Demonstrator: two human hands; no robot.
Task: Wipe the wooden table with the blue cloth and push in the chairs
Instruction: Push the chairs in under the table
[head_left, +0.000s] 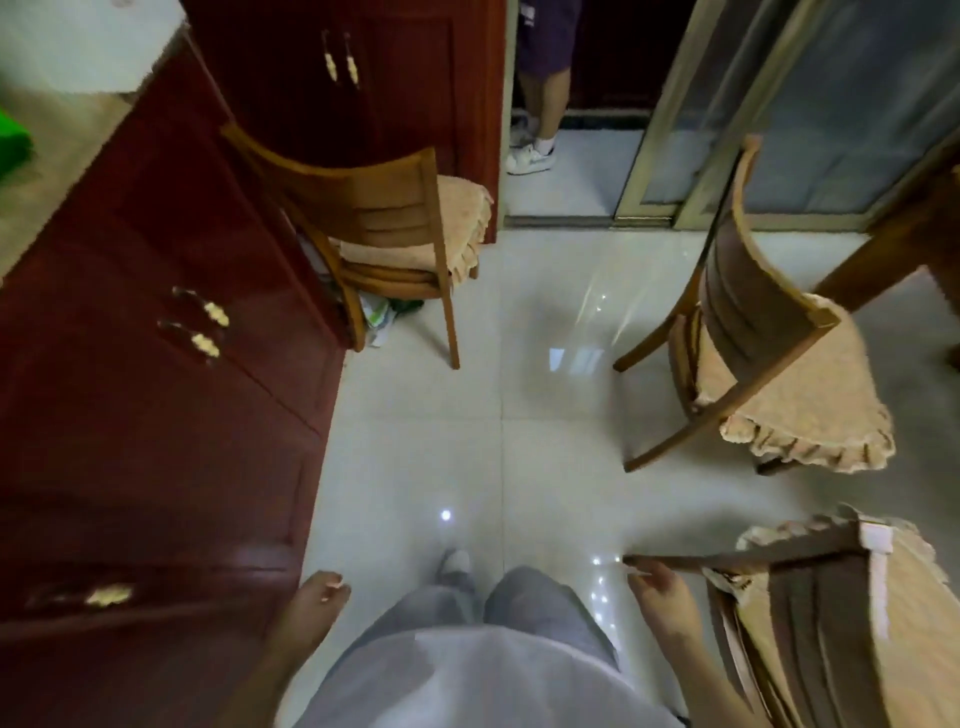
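Observation:
Three wooden chairs with beige frilled seat cushions stand on the pale tiled floor. One chair (384, 228) is at the back left against the dark red cabinet. A second chair (753, 332) stands at the right beside a wooden table leg (883, 260). The third chair (810, 597) is at the lower right. My right hand (662, 592) hangs beside its top rail, fingertips close to the rail end; contact is unclear. My left hand (311, 603) hangs loose at the lower left with fingers curled and nothing in it. No blue cloth is in view.
A dark red cabinet (156, 364) with gold handles fills the left side. Another person's legs (540, 104) stand in a doorway at the back. A glass sliding door (779, 114) is at the back right. Litter lies under the back-left chair.

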